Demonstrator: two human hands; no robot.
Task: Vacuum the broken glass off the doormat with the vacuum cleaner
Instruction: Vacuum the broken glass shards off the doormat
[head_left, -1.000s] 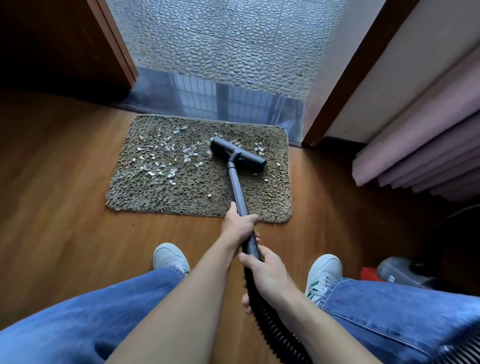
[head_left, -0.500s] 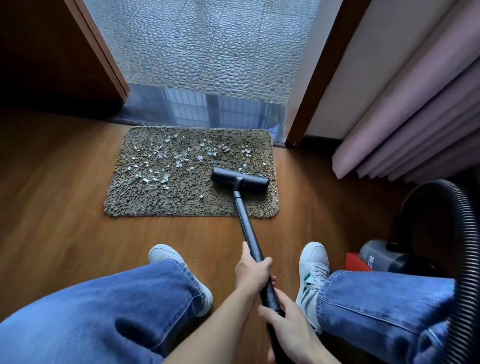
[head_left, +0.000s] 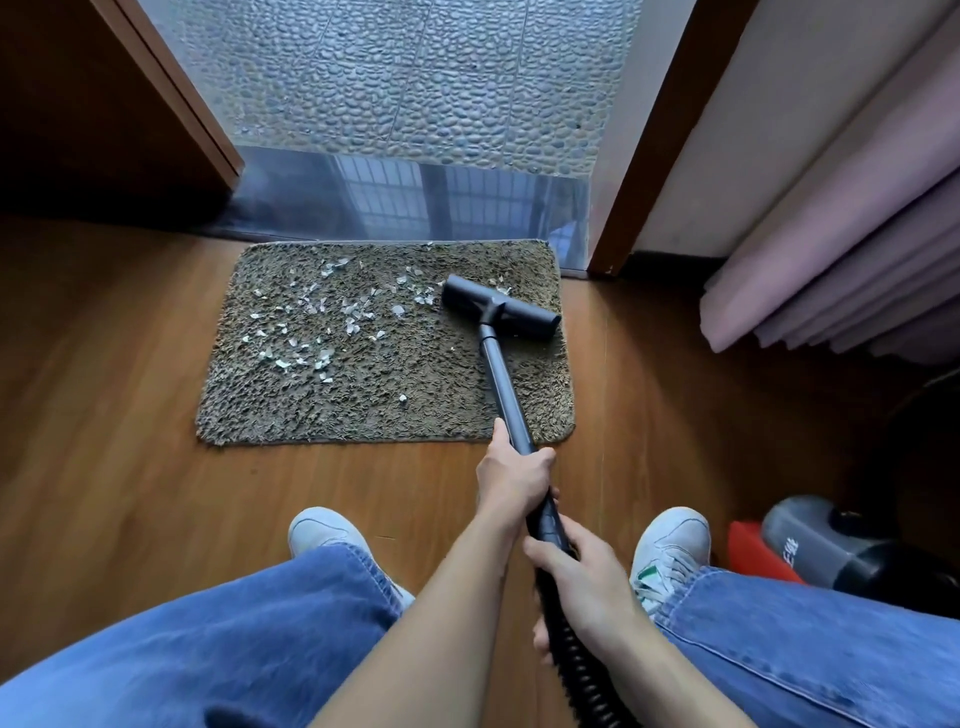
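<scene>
Your left hand (head_left: 514, 478) is wrapped round the wand (head_left: 501, 379), fingers curled tight, just short of the doormat (head_left: 363, 405) near edge. Your right hand (head_left: 582, 582) grips lower down, where the wand meets the ribbed hose (head_left: 576, 670). The floor head (head_left: 501, 306) sits on the mat's far right, with the broken glass (head_left: 322, 322) scattered to its left.

Soft daylight comes in over the pebble floor (head_left: 415, 78) at the top, leaving pale window glare on the glossy sill (head_left: 405, 197). Top left corner and right edge sink in shadow. Edges bow outward; the mat (head_left: 384, 395) is sharp
</scene>
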